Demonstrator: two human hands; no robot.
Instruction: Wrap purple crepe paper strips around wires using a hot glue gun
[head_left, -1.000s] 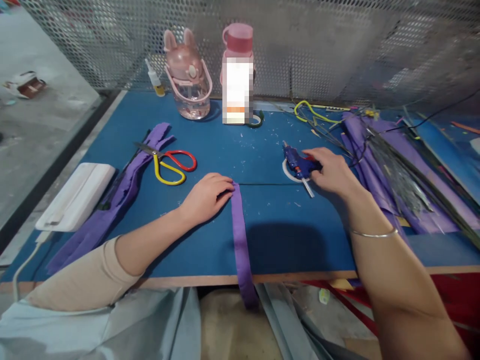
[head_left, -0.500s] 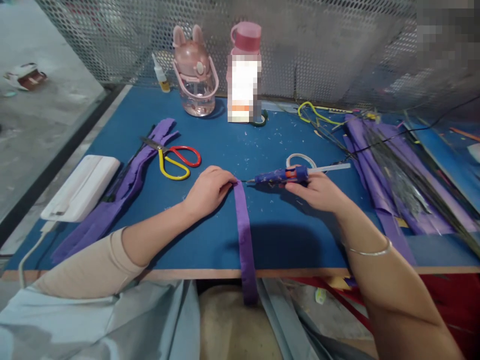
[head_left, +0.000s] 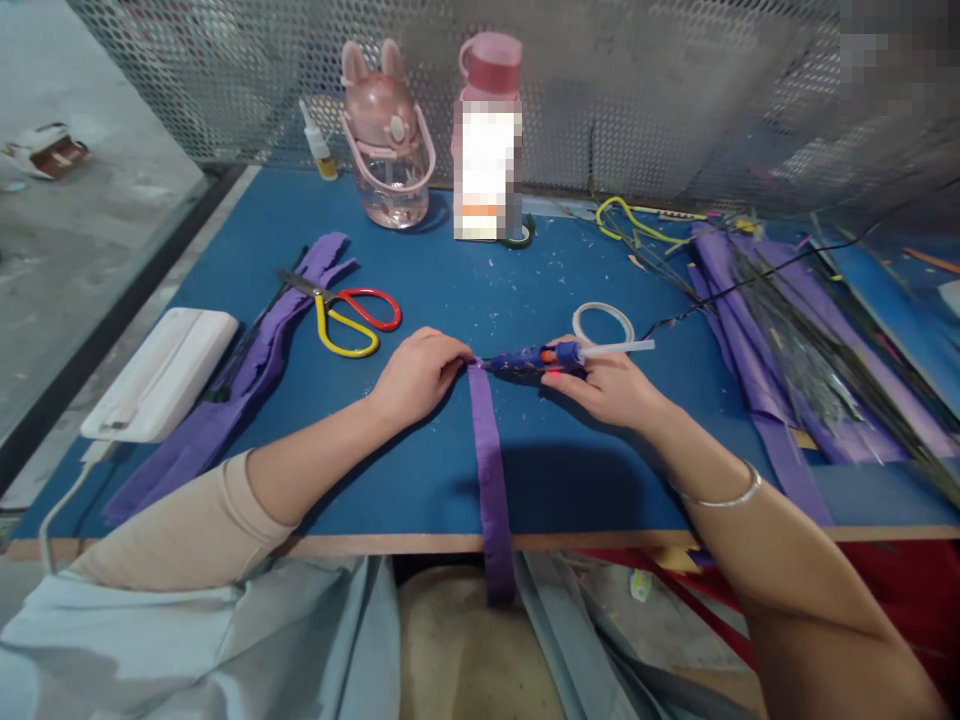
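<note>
A long purple strip [head_left: 491, 460] lies across the blue table and hangs over its front edge. My left hand [head_left: 424, 375] is closed, pinching the strip's upper end between thumb and fingers. My right hand [head_left: 611, 385] is wrapped round a dark blue hot glue gun [head_left: 529, 358], with a pale glue stick [head_left: 622, 346] poking out of its back. The gun's nozzle points left and is at the strip's top end, close to my left fingertips; whether it touches cannot be made out.
Scissors [head_left: 346, 322] with red and yellow handles lie left, beside purple pieces [head_left: 262, 375] and a white power bank [head_left: 160, 375]. A white ring [head_left: 604, 323] is near the gun. Two pink bottles [head_left: 390, 140] stand behind. Purple sheets and thin stems [head_left: 780, 330] fill the right.
My right hand has moved left with the glue gun, bringing its nozzle to the strip's upper end. My left hand keeps its pinch there.
</note>
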